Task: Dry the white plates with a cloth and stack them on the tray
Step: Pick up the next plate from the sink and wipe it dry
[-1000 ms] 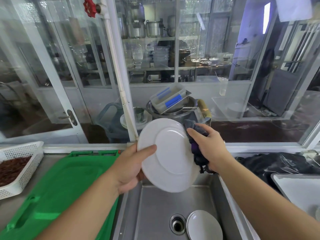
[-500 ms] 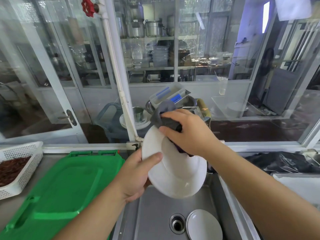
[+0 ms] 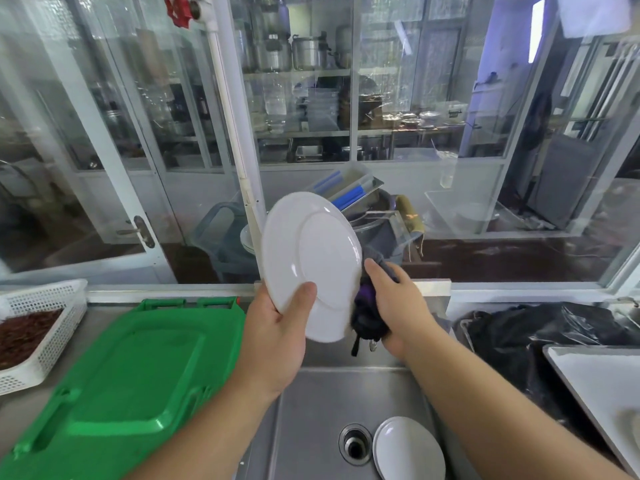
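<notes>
Down off the plate's face comes the right hand (image 3: 398,306), now clutching the dark cloth (image 3: 367,315) against the white plate (image 3: 311,265)'s right rim, while the left hand (image 3: 277,337) pinches the lower-left edge, tilting it upright over the sink (image 3: 311,427) for wiping.

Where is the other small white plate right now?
In the head view, the small white plate lies at the bottom of the steel sink, just right of the round drain.

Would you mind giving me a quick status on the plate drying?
Left hand grips white plate over sink. Right hand holds dark cloth against its rim. Second plate waits in sink. Nothing blocking.
</notes>
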`<state>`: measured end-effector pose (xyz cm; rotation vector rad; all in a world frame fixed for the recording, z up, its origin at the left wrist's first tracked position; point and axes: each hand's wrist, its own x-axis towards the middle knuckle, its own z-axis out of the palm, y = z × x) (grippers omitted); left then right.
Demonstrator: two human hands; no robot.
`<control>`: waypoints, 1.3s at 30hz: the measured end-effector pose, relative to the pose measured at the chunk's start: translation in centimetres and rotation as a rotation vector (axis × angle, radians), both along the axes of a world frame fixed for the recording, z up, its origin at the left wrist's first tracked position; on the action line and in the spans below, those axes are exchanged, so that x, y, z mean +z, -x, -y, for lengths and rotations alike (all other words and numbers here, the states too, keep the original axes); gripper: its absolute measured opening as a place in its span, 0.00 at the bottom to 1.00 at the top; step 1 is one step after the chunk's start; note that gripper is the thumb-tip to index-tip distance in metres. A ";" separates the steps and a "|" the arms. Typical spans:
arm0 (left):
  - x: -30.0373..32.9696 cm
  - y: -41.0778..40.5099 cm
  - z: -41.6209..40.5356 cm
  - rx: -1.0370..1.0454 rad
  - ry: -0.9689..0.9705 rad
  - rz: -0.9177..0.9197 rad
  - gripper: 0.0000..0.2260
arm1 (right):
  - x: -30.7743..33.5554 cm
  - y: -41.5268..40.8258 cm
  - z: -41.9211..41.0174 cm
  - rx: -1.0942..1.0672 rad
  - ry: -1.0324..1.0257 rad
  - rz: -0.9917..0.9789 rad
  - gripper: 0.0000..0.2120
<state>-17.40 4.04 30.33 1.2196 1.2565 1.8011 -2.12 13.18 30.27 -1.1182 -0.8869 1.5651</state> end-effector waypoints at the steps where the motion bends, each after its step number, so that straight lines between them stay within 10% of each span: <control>1: -0.2 -0.2 -0.1 0.008 0.005 -0.024 0.15 | -0.2 0.3 0.4 0.009 0.055 -0.073 0.09; 6: -0.5 -0.8 -0.2 -0.089 0.069 -0.006 0.20 | -0.5 0.2 0.5 -0.048 0.072 -0.112 0.10; 12: 2.6 2.0 -0.5 -0.350 0.277 0.484 0.27 | 0.4 -1.7 -1.2 -0.091 -0.161 0.164 0.02; 27: 1.5 1.8 0.3 -0.292 0.409 0.297 0.16 | 3.4 -1.9 -1.6 0.091 -0.824 0.951 0.15; 32: 0.8 0.7 0.5 -0.307 0.388 0.310 0.18 | 4.9 0.1 0.2 0.320 -1.230 0.939 0.20; 39: 1.2 0.4 1.3 -0.225 0.192 0.349 0.15 | 5.8 -0.3 -1.5 0.062 -0.912 0.887 0.15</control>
